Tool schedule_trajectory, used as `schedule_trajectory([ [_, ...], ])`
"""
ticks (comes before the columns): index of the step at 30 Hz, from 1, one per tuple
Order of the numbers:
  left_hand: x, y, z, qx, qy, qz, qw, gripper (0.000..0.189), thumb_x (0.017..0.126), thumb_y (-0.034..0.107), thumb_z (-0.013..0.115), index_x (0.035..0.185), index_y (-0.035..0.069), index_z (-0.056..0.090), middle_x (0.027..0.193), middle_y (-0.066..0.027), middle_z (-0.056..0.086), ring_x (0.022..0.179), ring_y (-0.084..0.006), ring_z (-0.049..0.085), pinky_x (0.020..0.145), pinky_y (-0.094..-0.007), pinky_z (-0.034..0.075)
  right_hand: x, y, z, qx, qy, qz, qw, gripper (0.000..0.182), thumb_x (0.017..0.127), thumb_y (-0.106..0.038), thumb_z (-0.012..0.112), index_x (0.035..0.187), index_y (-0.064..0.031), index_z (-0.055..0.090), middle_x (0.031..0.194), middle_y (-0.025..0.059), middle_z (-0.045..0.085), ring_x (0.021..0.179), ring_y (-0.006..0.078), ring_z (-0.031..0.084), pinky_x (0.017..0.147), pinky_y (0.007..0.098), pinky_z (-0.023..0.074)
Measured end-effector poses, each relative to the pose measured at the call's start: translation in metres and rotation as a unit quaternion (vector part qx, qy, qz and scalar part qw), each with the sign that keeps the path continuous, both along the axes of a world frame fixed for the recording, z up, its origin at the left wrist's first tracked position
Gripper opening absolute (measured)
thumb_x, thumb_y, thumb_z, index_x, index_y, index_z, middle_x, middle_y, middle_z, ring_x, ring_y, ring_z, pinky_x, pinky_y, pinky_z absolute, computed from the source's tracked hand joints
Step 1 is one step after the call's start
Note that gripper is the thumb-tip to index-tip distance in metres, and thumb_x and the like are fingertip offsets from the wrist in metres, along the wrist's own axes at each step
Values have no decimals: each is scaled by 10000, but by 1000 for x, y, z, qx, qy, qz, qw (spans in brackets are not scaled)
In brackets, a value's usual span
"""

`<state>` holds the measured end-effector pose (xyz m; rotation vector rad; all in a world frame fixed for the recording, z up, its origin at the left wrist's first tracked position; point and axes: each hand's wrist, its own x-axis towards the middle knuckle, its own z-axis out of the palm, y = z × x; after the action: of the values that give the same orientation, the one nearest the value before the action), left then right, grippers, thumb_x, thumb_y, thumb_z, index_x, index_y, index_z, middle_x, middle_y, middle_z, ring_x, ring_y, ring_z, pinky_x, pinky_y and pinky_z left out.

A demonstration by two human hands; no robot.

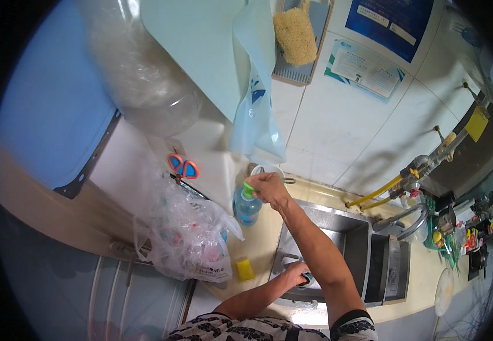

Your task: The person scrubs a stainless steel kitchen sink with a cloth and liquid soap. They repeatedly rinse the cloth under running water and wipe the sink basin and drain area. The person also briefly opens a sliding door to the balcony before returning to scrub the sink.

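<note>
At the left edge of the stainless steel sink [353,260], my right hand [272,189] has its fingers on the green pump top [248,190] of a clear plastic bottle. Blue liquid shows in the bottle [247,211], which stands upright on the cream countertop [260,243]. Over the near left part of the sink, my left hand [298,273] is closed around a small dark-and-white item [306,281]; its kind is unclear because the fingers cover part of it. Just behind my right hand is a white cup [268,170], partly hidden.
A yellow sponge [245,270] lies left of the sink, beside a filled plastic bag [191,243]. Orange-and-blue-handled scissors [182,166] hang above the bag. The faucet [419,219] arches over the sink's right side. Yellow pipes [378,192] run along the wall; a loofah [295,36] hangs higher.
</note>
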<state>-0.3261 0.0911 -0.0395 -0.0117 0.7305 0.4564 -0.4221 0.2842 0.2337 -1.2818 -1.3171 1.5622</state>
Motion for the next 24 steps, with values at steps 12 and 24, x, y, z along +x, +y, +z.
schedule_trajectory([
  [12,-29,20,95,128,-368,37,920,311,894,306,583,1125,102,544,1127,-49,587,1052,-189,555,890,-394,459,13,-5,-47,152,-94,-96,979,286,806,-276,689,796,10,689,607,37,600,533,82,532,500,230,418],
  [24,10,54,78,52,-50,63,995,194,925,238,526,1038,85,568,939,-47,633,864,-182,618,801,-358,496,198,-179,-149,157,-103,-331,925,412,952,-327,451,1136,15,590,923,77,648,845,150,593,769,284,466],
])
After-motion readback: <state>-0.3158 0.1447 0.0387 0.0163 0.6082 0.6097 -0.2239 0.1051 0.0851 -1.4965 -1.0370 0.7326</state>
